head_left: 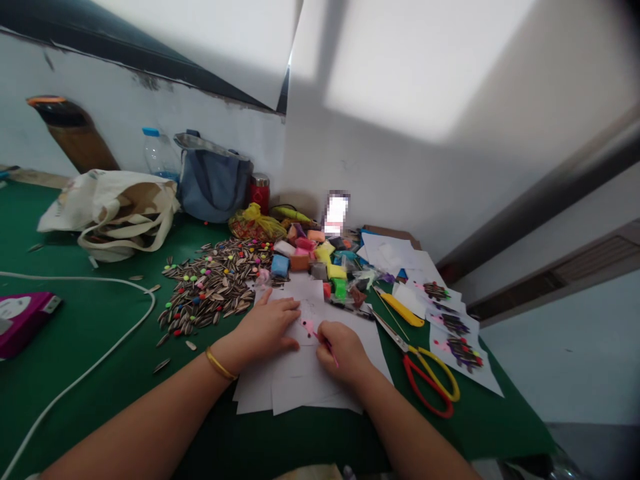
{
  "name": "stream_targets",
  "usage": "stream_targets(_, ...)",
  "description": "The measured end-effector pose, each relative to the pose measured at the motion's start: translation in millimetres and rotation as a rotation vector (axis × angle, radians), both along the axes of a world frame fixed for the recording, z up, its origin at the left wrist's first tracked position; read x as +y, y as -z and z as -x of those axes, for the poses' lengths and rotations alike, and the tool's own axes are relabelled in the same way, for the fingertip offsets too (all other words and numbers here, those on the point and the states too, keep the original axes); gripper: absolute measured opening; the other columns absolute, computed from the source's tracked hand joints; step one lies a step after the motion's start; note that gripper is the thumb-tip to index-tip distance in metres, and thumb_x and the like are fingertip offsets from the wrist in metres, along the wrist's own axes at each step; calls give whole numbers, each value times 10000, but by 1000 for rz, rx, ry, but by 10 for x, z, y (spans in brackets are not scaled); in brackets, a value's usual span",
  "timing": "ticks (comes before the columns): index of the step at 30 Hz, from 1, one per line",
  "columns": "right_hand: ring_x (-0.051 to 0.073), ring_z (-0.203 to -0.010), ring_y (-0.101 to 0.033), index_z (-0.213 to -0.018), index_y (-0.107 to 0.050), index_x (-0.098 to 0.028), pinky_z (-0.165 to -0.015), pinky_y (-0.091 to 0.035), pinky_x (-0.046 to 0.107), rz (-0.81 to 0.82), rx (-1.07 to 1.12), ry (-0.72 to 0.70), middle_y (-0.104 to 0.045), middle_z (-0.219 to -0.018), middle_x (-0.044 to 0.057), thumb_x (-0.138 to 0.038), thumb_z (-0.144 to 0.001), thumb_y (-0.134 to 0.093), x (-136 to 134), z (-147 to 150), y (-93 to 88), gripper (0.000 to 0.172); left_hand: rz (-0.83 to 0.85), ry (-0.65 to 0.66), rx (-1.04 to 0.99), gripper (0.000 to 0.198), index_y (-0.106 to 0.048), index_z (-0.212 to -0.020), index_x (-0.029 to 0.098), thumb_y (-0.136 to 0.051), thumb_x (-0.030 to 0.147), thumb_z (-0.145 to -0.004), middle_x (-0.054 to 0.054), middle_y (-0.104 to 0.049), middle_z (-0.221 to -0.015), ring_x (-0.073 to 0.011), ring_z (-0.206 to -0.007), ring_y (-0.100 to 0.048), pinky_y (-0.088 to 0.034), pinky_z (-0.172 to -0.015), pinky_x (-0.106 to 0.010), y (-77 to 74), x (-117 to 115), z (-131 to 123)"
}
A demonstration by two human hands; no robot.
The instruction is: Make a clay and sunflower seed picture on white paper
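My left hand (266,328) lies flat with fingers spread on a small sheet of white paper (311,293), over a stack of larger white sheets (300,395). Between my hands a small pink clay shape (308,326) with dark dots is on the small sheet. Closed around a thin pink tool (331,355), my right hand (344,352) is just right of the clay shape. The tool's tip is near the shape; whether it touches, I cannot tell. Faint drawn lines show on the paper above the clay.
Left of the paper is a heap of sunflower seeds (213,287) with coloured balls. Behind it are clay blocks (300,263). To the right lie scissors (417,363), a yellow cutter (403,309) and decorated cards (457,350). A white cable (117,343) crosses the left side.
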State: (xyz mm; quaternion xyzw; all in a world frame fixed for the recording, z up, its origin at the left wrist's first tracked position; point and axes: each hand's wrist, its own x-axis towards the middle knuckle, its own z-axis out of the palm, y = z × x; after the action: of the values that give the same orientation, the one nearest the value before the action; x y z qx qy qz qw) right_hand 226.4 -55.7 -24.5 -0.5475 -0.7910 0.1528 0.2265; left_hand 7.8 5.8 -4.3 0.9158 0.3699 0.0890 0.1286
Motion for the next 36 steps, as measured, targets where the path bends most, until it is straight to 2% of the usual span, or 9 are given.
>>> stream_targets(13,152,-641,-402,-732,-446,-212,-589,-210,267,-33,-21,32,-479,-676,-17,-100,-656,-494,17,39,52,144,-33,11,-11,551,-637,-1216,242,-738,514,-747,-108,-570,-1393,-296,-1302,-503,-118,-1197,-505,58,17,6)
stream_targets(19,156,-657,-416,-732,-457,-209,-601,-226,268,-8,-58,30,-496,-686,-10,-101,-681,-500,6,54,-6,127,-41,14,-20,546,-633,-1228,250,-731,510,-758,-101,-573,-1390,-298,-1300,-504,-142,-1193,-496,62,19,4)
stream_targets(31,152,-639,-393,-707,-437,-209,-589,-214,271,1,-54,23,-468,-673,-18,-76,-649,-504,12,39,-14,160,-30,4,-10,554,-638,-1219,250,-747,506,-740,-105,-565,-1400,-298,-1303,-502,-113,-1199,-513,38,11,4)
stream_targets(36,152,-649,-412,-726,-466,-209,-592,-217,268,-11,-53,-31,-486,-685,-17,-78,-663,-498,8,18,3,149,-25,5,-16,566,-640,-1218,244,-754,510,-731,-107,-568,-1398,-293,-1303,-504,-99,-1202,-506,51,17,4)
